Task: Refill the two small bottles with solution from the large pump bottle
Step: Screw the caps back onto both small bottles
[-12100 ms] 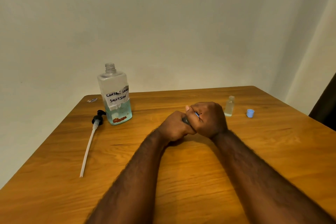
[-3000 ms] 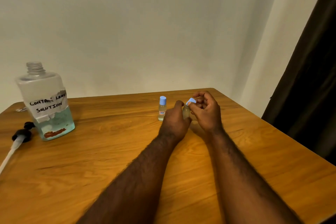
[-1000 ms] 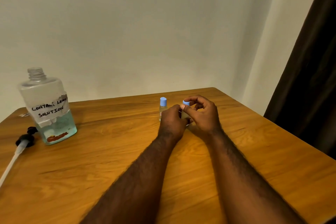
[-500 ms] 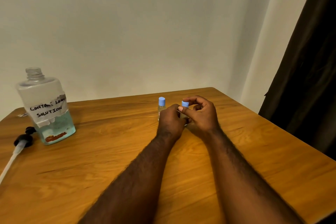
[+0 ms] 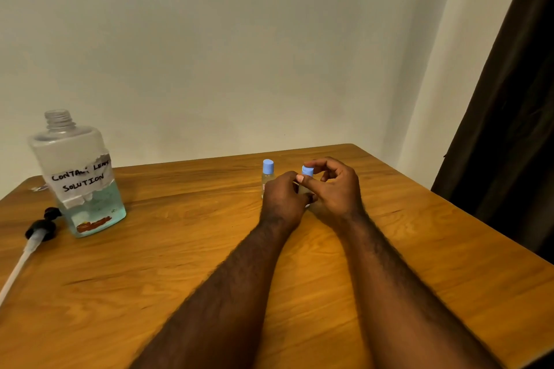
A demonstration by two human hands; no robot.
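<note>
One small clear bottle [image 5: 266, 178] with a blue cap stands upright on the wooden table [image 5: 180, 249], just behind my left hand. My left hand [image 5: 283, 199] grips the body of the second small bottle, which is mostly hidden. Its blue cap [image 5: 307, 171] sits on top, pinched between the thumb and forefinger of my right hand [image 5: 335, 189]. The large bottle [image 5: 79, 177], labelled "contact lens solution", stands open at the far left with pale blue liquid in its lower third. Its black pump head with the white tube [image 5: 33, 237] lies on the table beside it.
The table's right edge [image 5: 479, 225] runs diagonally close to a dark curtain [image 5: 515, 129]. A plain wall stands behind the table's far edge. A small scrap [image 5: 39, 188] lies behind the large bottle.
Since a second ago my hands have stayed on the second small bottle; the right fingers have shifted slightly on the blue cap. The other bottles have not moved.
</note>
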